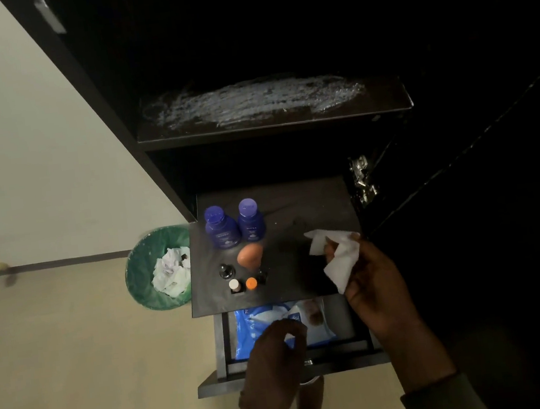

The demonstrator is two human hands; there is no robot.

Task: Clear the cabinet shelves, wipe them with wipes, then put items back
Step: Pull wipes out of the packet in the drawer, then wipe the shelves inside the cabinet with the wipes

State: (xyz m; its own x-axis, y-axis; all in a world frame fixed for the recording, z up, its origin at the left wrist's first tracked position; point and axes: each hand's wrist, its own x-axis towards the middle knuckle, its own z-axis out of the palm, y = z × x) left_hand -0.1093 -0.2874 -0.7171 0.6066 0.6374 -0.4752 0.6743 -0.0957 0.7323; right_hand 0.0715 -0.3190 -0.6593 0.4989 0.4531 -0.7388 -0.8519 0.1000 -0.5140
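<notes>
Your right hand [367,274] pinches a fresh wipe [337,257]; your left hand [271,348], fingers curled, rests on the wipes pack [275,321] at 6 o'clock. Spread the wipe flat, then sweep the streaked shelf [260,104] at 12 o'clock edge to edge.

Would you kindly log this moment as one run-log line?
right hand: holds white wipe | left hand: over wipes pack in open drawer | upper shelf: bare, streaked
</notes>
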